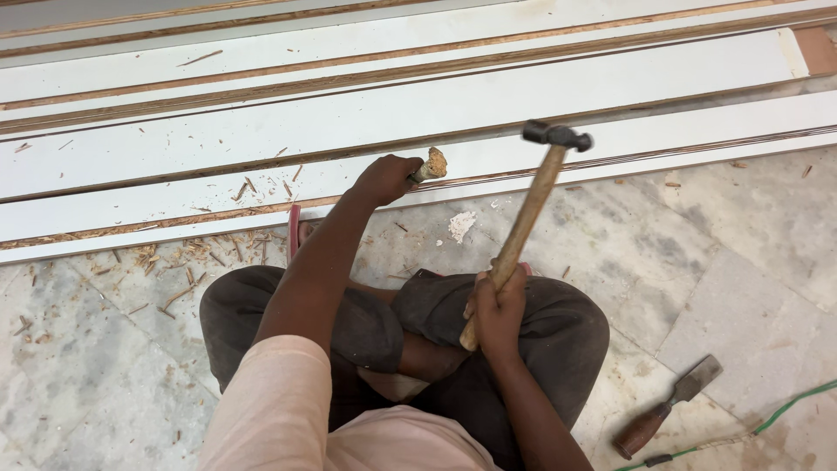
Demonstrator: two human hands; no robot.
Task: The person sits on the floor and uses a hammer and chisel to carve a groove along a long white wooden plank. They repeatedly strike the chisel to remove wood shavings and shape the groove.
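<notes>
My left hand [384,179] grips a wooden-handled chisel [430,165], its battered butt end pointing right, held against the edge of a long white board [610,144]. My right hand [499,307] holds a hammer by the lower end of its wooden handle [523,222]. The dark metal hammer head [557,135] is raised above and to the right of the chisel's end, apart from it. I am squatting on the stone floor, my knees in dark trousers below both hands.
Several long white boards with brown edges [349,113] lie side by side across the top. Wood chips [196,257] litter the marble floor at left. A second chisel with a reddish handle [667,407] and a green cable [785,410] lie at lower right.
</notes>
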